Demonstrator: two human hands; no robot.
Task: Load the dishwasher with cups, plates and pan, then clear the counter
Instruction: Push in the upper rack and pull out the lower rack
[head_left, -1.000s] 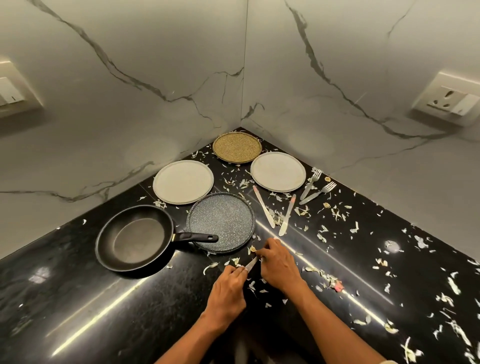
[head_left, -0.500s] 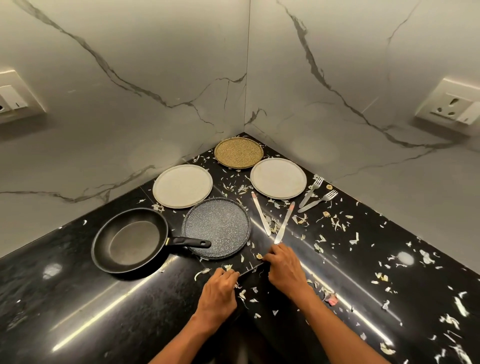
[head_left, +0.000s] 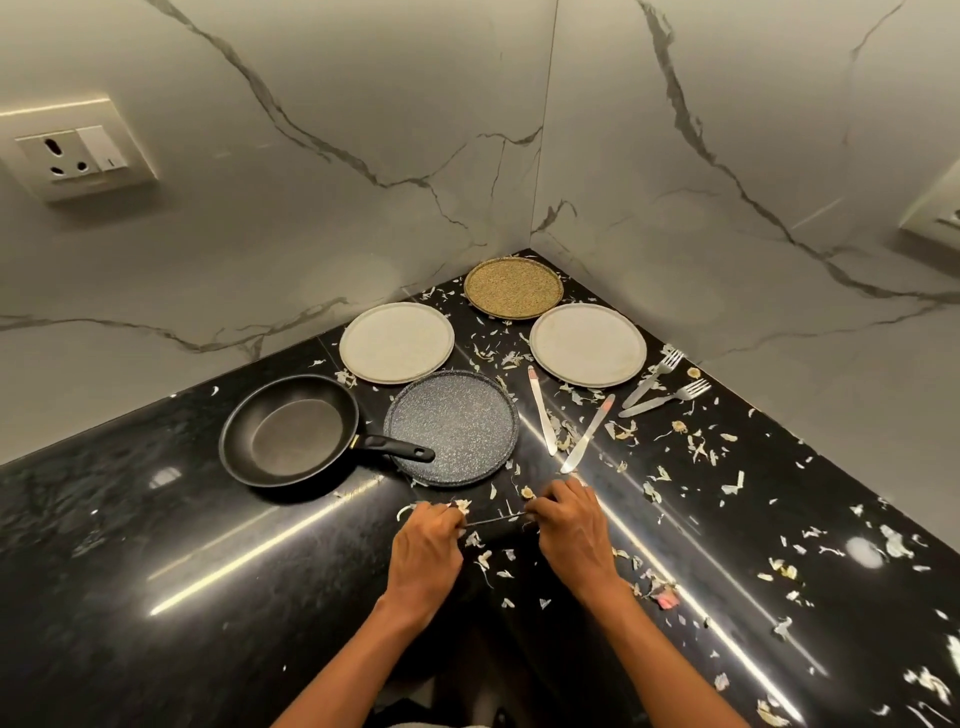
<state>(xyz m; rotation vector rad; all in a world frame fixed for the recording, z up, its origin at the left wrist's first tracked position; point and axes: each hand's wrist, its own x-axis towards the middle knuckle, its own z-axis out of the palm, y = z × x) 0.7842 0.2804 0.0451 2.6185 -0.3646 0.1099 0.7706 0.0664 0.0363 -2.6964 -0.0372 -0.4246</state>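
Both hands, left hand (head_left: 426, 553) & right hand (head_left: 571, 535), pinch ends of thin knife (head_left: 496, 518), prob. stiff, slippery; hold by handle.

- black glossy counter (head_left: 156, 545), corner between marble walls
- on it: black frying pan (head_left: 291, 431), handle resting over speckled grey plate (head_left: 452, 426)
- two pale plates (head_left: 397, 343) (head_left: 587, 345), gold-brown plate (head_left: 513, 287) in the corner
- two knives (head_left: 543, 410) (head_left: 589, 441), two forks (head_left: 654, 382) (head_left: 667, 402)
- pale peel scraps (head_left: 696, 447) scattered, mostly right side
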